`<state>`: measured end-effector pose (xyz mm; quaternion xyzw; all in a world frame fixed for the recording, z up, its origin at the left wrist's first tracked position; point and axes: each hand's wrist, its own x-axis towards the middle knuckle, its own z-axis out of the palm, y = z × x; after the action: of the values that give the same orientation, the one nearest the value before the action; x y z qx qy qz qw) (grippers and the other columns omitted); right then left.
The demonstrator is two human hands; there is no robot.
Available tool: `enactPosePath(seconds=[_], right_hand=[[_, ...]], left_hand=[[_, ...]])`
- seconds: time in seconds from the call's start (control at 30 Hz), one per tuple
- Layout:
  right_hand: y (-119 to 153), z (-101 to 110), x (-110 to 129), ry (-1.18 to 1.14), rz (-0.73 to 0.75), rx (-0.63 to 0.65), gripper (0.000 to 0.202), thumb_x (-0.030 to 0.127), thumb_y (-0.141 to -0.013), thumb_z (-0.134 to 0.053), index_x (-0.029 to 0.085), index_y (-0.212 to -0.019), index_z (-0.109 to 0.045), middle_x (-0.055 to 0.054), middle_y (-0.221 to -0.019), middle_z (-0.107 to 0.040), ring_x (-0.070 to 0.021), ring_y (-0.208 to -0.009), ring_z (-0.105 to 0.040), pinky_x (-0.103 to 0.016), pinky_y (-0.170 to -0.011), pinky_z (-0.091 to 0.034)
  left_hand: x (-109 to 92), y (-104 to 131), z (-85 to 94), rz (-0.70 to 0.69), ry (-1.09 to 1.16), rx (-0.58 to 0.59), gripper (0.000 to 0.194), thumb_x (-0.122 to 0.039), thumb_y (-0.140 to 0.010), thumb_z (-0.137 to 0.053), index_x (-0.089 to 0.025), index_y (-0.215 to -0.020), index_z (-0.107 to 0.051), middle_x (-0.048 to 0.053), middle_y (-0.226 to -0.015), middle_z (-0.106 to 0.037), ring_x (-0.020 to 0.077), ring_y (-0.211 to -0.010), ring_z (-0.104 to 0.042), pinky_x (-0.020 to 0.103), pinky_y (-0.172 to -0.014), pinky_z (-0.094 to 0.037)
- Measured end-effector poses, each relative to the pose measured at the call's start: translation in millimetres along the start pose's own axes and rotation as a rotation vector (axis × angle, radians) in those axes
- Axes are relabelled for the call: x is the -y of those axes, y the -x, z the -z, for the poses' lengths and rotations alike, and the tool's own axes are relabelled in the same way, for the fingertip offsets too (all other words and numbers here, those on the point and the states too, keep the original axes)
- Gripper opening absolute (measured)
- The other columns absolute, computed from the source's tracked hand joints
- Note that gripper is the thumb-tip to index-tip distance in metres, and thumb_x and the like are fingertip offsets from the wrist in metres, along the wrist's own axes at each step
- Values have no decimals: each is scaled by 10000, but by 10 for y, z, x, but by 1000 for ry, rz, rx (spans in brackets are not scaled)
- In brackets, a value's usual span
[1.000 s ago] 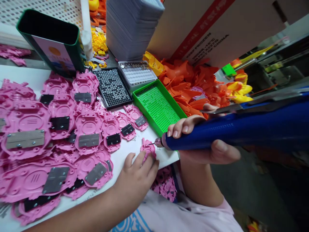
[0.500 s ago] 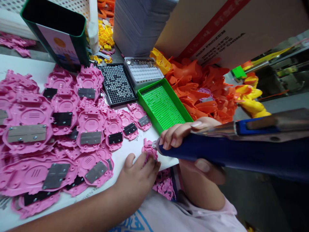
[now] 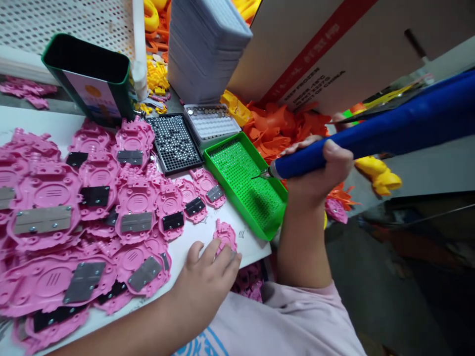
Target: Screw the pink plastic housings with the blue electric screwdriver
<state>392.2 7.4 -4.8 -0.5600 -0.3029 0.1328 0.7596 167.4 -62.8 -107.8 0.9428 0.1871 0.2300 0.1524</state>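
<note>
1. The left hand point(image 3: 210, 272) is down on the near end of a small pink casing point(image 3: 225, 235), holding it against the pale worktop point(image 3: 202, 228); the fingers partly cover it.
2. Well apart from it, the right hand point(image 3: 332, 165) is wrapped around a smooth blue cylindrical screwdriver point(image 3: 374, 136). Its thin metal bit point(image 3: 259, 176) points over the green tray; whether the tip touches anything there I cannot tell.
3. To the left lie heaped pink casings point(image 3: 50, 188) of moulded plastic, with scalloped outlines, raised ovals and short slots. Many carry flat rectangular plates point(image 3: 136, 222), grey or black, fixed with small shiny screws.
4. Thin, curved orange shells point(image 3: 274, 123) are piled beyond the green tray, beside a cardboard carton point(image 3: 297, 59) with a red stripe.
5. The green tray point(image 3: 265, 232) is shallow and rectangular, its floor a grid of holes with silvery bits in many of them.
6. Next to it, a black tray point(image 3: 184, 169) has a similar grid, irregularly filled with silvery pieces.
7. A ridged whitish tray point(image 3: 221, 136) holds small round discs along its far side.
8. A dark green bin point(image 3: 124, 106) stands behind the pink pile, its inside too dark to read.
</note>
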Motion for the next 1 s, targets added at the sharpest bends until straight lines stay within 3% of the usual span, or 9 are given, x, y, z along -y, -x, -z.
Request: enactPosePath(seconds=[0.13,0.37,0.63,0.8,1.0], right_hand=[[-60,55,-160,7,55,15,151,295,-604,-601,265,-710,-499,51,-565,-565,-149,-499,-541,-310,-483,-431],[-132,107,-314,-5,137,-21,130,325,-636,-534,258,-714,-454,48,-540,-510,-147,-441,-506,-287,-423,-416],[-138,71,-332,-23,118,-37,131,326,-613,-515,236,-700,-477,56,-514,-514,-126,-436,-504,-256,-409,-415],[-142,74,-339,-50,83,21,154,323,-611,-557,264,-733,-484,55,-521,-540,-141,-453,-515,-277,-436,-433],[-175,126,-344,-38,103,-10,150,357,-614,-590,269,-618,-469,32,-544,-535,-160,-460,-521,-316,-424,-424]], left_hand=[[1,-15,14,-9,-14,9,289,-255,-847,-614,-237,-1132,-658,40,-1053,-689,228,-1060,-499,382,-854,-274],[2,-11,10,-9,-37,1,288,-275,-838,-629,-247,-1121,-668,49,-1034,-681,230,-1056,-492,376,-857,-276],[1,-13,0,6,1,-27,265,-256,-851,-608,-234,-1107,-671,35,-1027,-696,228,-1045,-503,387,-854,-281],[-3,-16,14,12,11,-9,259,-255,-856,-599,-238,-1105,-670,21,-1034,-707,224,-1036,-521,391,-851,-279],[-6,-4,-2,9,17,-24,282,-238,-836,-617,-227,-1114,-663,18,-1035,-709,233,-1044,-516,397,-847,-285]])
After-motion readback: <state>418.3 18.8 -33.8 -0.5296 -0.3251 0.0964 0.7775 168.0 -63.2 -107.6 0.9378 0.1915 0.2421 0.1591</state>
